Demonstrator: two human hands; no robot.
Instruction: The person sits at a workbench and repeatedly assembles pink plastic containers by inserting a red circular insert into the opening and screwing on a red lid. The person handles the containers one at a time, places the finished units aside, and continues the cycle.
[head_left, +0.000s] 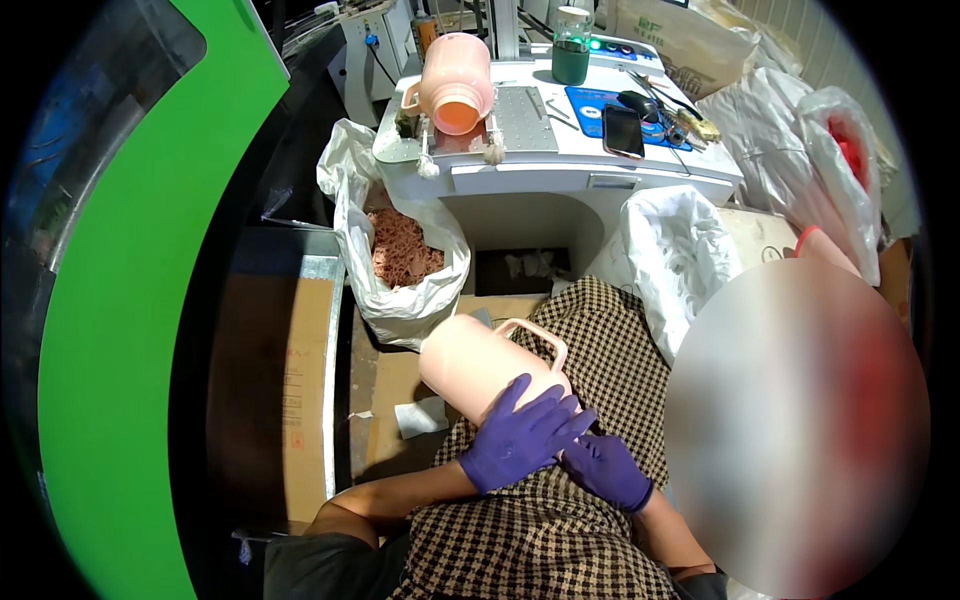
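Note:
A pale pink plastic jug [485,368] with a side handle lies tilted over my lap, its wide end pointing up and left. My left hand [520,437], in a purple glove, grips it from above near the lower right end, fingers laid across it. My right hand [607,470], also gloved in purple, is closed against that same end, just below the left fingertips. What the right fingers hold, if anything, is hidden. A similar pink jug [456,75] lies on its side on the white workbench [500,178], its open mouth facing me.
A white sack of brown shavings [403,248] stands left of my knees; a white-lined bin [680,250] stands right. The bench holds a phone [622,131] and a jar of green liquid [571,55]. A green machine panel [120,300] rises at left. A blurred patch covers the right.

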